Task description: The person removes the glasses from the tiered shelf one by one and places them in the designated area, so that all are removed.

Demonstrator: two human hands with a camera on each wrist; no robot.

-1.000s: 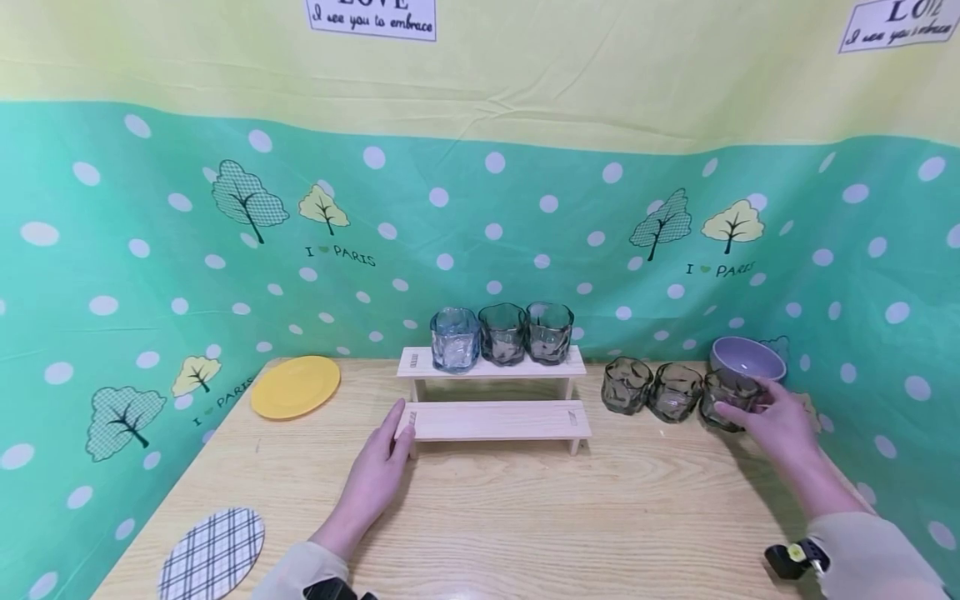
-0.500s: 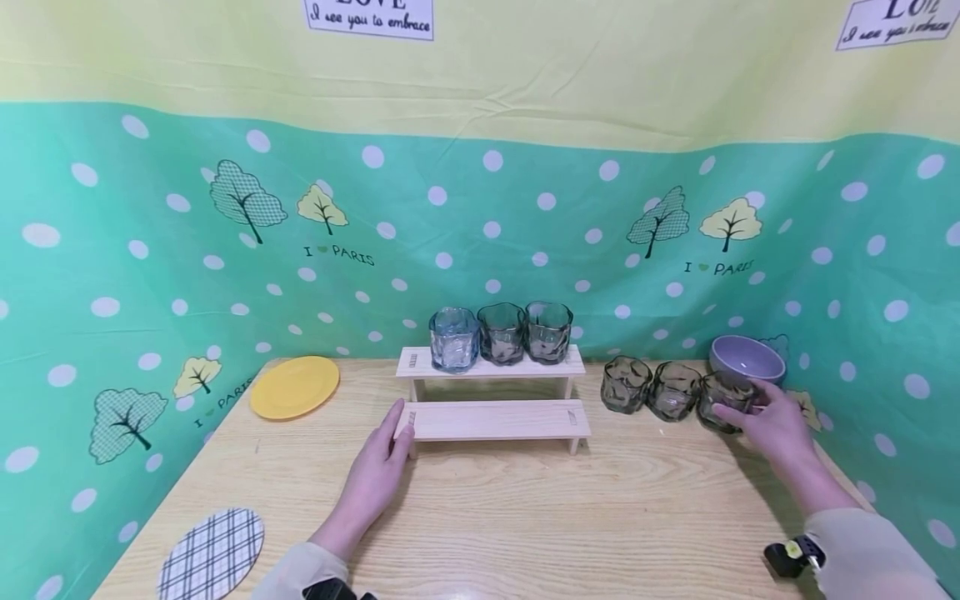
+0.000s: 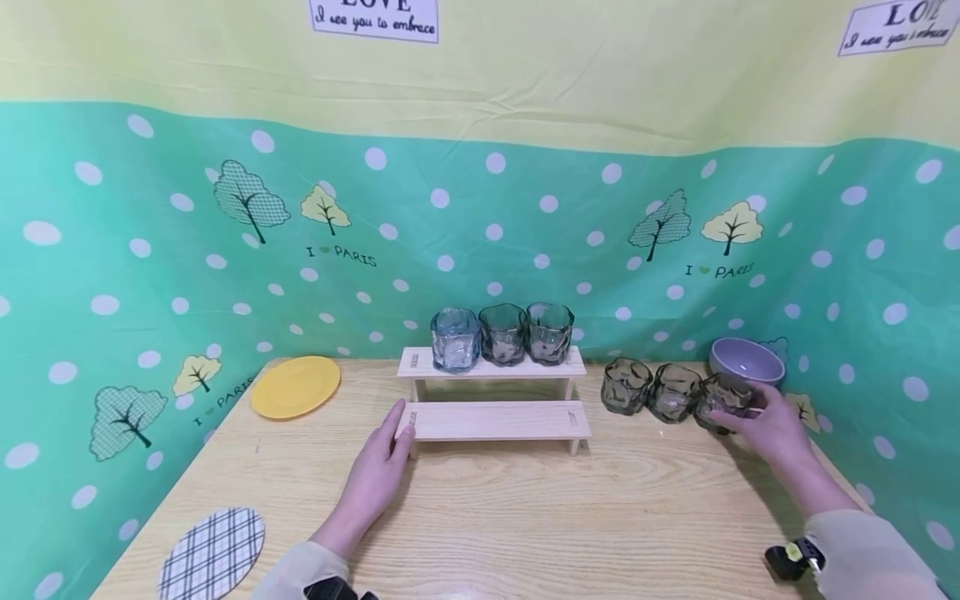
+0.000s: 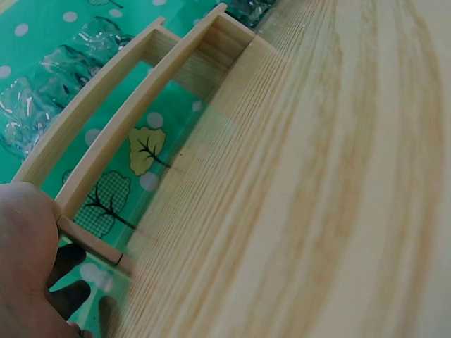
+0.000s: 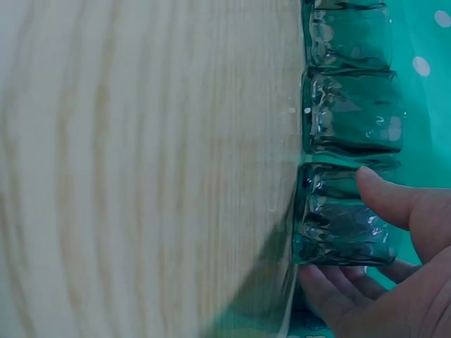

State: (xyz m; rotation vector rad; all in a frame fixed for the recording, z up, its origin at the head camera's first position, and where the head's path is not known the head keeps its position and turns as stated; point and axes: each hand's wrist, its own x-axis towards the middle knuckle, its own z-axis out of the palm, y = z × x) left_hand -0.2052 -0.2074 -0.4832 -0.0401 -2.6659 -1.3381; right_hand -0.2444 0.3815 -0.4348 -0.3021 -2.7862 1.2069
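Three glasses point(image 3: 502, 334) already stand on the rack's point(image 3: 491, 420) top step at centre frame. At right, the right hand point(image 3: 772, 423) curls around the nearest tumbler point(image 3: 722, 401); two more wait beside it. The left hand point(image 3: 375, 475), fingers flat, steadies the empty lower step.

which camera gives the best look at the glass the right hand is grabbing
The right wrist view: the grey glass fills the frame, with the right hand's thumb on one side and fingers on the other. The head view shows it small and partly hidden behind that hand, last in a row of three. The left wrist view doesn't show it.
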